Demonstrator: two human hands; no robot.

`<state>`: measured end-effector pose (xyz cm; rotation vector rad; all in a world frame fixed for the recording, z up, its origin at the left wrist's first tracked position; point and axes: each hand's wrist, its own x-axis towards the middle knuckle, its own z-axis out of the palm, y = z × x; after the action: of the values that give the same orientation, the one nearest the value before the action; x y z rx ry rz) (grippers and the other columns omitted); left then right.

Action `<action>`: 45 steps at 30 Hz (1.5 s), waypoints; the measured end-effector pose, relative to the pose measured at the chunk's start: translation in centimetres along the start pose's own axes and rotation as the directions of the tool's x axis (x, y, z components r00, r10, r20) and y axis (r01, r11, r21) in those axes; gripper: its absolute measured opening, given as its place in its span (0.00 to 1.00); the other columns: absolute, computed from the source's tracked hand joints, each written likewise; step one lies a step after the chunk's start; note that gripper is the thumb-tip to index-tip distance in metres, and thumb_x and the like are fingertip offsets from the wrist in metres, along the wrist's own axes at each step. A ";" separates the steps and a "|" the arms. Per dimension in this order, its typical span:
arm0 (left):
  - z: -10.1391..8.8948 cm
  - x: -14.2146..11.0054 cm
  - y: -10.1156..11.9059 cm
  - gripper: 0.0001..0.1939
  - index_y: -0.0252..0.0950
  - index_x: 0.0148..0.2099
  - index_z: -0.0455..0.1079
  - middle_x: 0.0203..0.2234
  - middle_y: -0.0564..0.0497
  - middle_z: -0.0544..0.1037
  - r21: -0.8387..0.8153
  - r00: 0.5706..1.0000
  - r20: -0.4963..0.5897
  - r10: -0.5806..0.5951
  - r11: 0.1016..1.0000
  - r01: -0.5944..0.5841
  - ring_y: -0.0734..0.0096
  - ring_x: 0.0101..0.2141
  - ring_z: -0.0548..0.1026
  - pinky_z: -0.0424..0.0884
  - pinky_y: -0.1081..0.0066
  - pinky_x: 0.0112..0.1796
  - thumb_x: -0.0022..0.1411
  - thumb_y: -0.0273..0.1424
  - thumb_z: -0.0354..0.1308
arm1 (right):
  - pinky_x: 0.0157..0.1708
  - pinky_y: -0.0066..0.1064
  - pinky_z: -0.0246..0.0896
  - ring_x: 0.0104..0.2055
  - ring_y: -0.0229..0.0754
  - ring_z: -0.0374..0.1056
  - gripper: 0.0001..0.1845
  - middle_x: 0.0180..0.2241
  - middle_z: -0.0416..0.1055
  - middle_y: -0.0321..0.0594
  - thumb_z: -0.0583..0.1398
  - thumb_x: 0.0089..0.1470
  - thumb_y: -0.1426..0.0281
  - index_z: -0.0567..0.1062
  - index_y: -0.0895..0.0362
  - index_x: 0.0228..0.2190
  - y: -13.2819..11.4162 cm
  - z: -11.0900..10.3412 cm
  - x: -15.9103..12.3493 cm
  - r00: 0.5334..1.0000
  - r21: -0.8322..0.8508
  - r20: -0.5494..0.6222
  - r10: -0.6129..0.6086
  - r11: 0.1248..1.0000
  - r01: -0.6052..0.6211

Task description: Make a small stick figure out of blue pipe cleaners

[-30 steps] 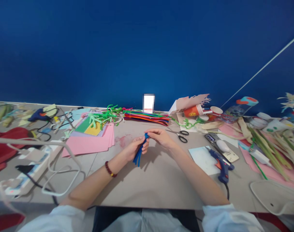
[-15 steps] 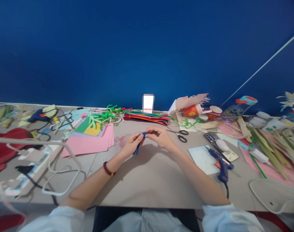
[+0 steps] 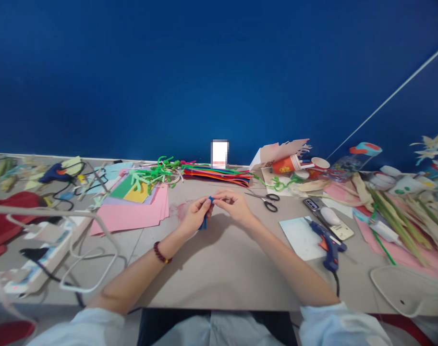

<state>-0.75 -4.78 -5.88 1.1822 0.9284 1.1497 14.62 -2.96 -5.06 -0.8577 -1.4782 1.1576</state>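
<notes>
My left hand (image 3: 196,216) and my right hand (image 3: 231,205) meet above the middle of the grey-beige table (image 3: 226,274). Between them is a blue pipe cleaner bundle (image 3: 205,222), pinched by the fingers of both hands. Its upper part pokes out near my right fingertips, and a short end hangs below my left hand. Much of the bundle is hidden by my fingers. A dark red bead bracelet (image 3: 160,253) circles my left wrist.
Pink paper sheets (image 3: 132,217) lie left of my hands, with multicoloured pipe cleaners (image 3: 216,176) behind them. Black-handled scissors (image 3: 266,202) and a blue glue gun (image 3: 327,246) lie to the right. A white power strip (image 3: 42,254) and cables sit at the left.
The blue ends hanging below my left hand have shortened, and much less of the bundle shows. My hands have drawn closer together, with my left hand now higher.
</notes>
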 end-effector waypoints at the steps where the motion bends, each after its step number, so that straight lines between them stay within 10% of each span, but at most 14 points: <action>1: 0.0 0.0 0.0 0.21 0.34 0.29 0.68 0.16 0.56 0.64 -0.033 1.000 -0.004 -0.025 0.999 0.025 0.79 0.19 0.60 0.58 0.77 0.21 0.52 0.49 0.59 | 0.41 0.34 0.65 0.42 0.42 0.69 0.10 0.37 0.73 0.43 0.65 0.45 0.62 0.81 0.53 0.30 0.0 0.0 0.0 1.000 -0.022 -0.004 -0.007 1.000 0.007; 9: 0.2 0.2 -0.1 0.23 0.31 0.30 0.71 0.16 0.53 0.67 -0.203 0.979 0.016 -0.205 0.958 0.204 0.78 0.19 0.64 0.61 0.77 0.20 0.51 0.49 0.61 | 0.43 0.36 0.65 0.38 0.43 0.69 0.13 0.34 0.76 0.41 0.66 0.44 0.66 0.80 0.52 0.35 -0.7 0.4 -0.6 0.988 -0.297 -0.017 -0.152 0.944 0.140; 16: 0.5 0.1 0.6 0.17 0.31 0.32 0.70 0.21 0.51 0.70 -0.359 0.938 0.177 -0.297 0.868 0.342 0.77 0.20 0.66 0.64 0.76 0.20 0.54 0.43 0.60 | 0.35 0.33 0.65 0.26 0.38 0.69 0.14 0.24 0.74 0.37 0.65 0.43 0.64 0.78 0.57 0.33 0.9 0.3 -0.2 0.990 -0.025 -0.102 0.097 0.995 -0.100; 30: 0.4 0.2 0.5 0.23 0.32 0.20 0.59 0.14 0.60 0.53 -0.146 0.972 0.053 -0.227 0.962 0.233 0.87 0.14 0.47 0.41 0.78 0.16 0.50 0.44 0.64 | 0.32 0.31 0.65 0.28 0.36 0.68 0.15 0.29 0.77 0.37 0.68 0.37 0.61 0.80 0.55 0.29 1.9 0.1 0.4 0.966 0.148 -0.102 0.236 0.964 -0.220; 39: 0.2 0.1 0.3 0.24 0.34 0.21 0.61 0.14 0.59 0.54 0.032 0.988 0.014 -0.154 0.988 0.154 0.85 0.14 0.50 0.42 0.77 0.17 0.48 0.49 0.62 | 0.28 0.29 0.64 0.23 0.32 0.65 0.13 0.23 0.75 0.34 0.70 0.32 0.63 0.79 0.56 0.24 1.7 0.3 0.4 0.933 0.340 -0.063 0.355 0.886 -0.314; 45: 0.1 0.3 0.6 0.19 0.32 0.23 0.63 0.18 0.56 0.61 -0.154 0.969 0.132 -0.207 0.962 0.227 0.85 0.15 0.52 0.45 0.78 0.16 0.54 0.42 0.59 | 0.31 0.28 0.63 0.27 0.34 0.68 0.12 0.25 0.76 0.35 0.69 0.36 0.63 0.80 0.56 0.25 1.4 -0.1 0.5 0.939 0.373 -0.026 0.343 0.875 -0.309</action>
<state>-0.72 -4.53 -5.24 0.9731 0.8337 0.9531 14.53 -2.07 -6.28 -0.9052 -1.0166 1.5643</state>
